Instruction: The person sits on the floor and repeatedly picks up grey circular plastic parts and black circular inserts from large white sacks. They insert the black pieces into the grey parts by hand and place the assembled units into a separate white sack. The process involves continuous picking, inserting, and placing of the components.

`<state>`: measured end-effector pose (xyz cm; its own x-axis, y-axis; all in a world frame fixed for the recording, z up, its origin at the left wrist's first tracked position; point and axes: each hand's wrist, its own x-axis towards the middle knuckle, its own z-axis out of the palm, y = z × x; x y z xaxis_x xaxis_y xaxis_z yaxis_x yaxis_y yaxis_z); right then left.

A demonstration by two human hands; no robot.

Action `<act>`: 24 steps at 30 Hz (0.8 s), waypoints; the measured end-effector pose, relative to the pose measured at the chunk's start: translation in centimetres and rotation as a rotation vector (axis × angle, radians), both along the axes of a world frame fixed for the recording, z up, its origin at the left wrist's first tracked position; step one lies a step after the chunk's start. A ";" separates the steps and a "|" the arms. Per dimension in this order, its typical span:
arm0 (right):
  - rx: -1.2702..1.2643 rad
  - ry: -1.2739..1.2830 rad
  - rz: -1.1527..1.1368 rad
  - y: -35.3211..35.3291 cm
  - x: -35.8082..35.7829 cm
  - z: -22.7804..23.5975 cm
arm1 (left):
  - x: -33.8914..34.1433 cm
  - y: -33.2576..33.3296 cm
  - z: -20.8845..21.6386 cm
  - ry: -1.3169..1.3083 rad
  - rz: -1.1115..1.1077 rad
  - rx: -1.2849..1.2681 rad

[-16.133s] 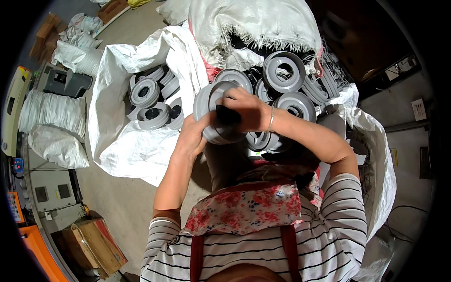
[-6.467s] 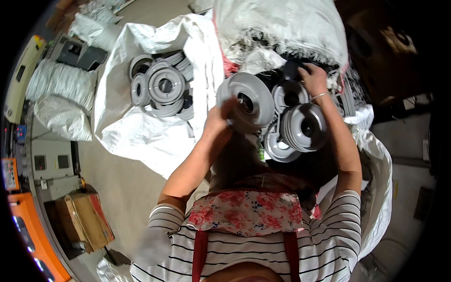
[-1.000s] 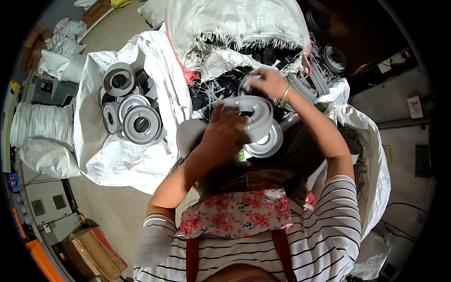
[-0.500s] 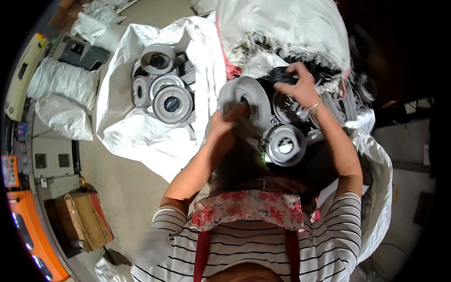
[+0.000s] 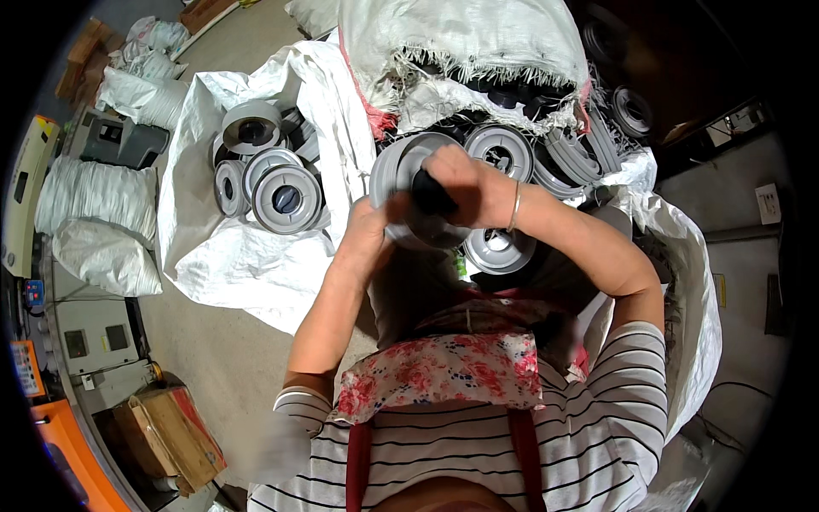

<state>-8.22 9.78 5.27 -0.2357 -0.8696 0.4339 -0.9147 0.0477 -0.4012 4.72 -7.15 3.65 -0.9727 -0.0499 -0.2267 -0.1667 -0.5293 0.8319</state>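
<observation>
In front of my chest, my left hand [image 5: 367,229] grips a grey plastic flanged cup [image 5: 392,175] by its near left side. My right hand [image 5: 479,186] is closed round a black round cap [image 5: 433,194] and holds it at the mouth of the grey cup. Motion blurs both parts, and whether the cap sits inside the cup I cannot tell. Just beyond and below my right hand lie a grey flanged ring [image 5: 519,152] and another grey ring [image 5: 502,258]. Farther left, a grey ring with a black centre [image 5: 287,200] lies among several similar parts in an open white sack [image 5: 223,269].
A frayed white woven sack [image 5: 469,34] with black caps at its mouth lies beyond my hands. More grey rings [image 5: 580,162] are at its right. Full white bags [image 5: 98,200], a cardboard box [image 5: 175,435] and an orange machine [image 5: 77,456] stand along the left.
My right hand has brought the black cap from the frayed sack leftward and nearer, to the grey cup. My left hand still holds that cup. The whole view has shifted somewhat.
</observation>
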 end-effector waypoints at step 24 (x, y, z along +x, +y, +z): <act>-0.389 -1.909 0.102 0.2 2.0 -3.0 | 2.5 -1.3 1.0 0.830 -0.086 -1.429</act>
<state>-6.20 9.96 2.30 -0.5160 -0.8437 -0.1481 0.6704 -0.2901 -0.6830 7.26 -8.49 4.68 -0.8080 0.3094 0.5014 0.5568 0.6793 0.4781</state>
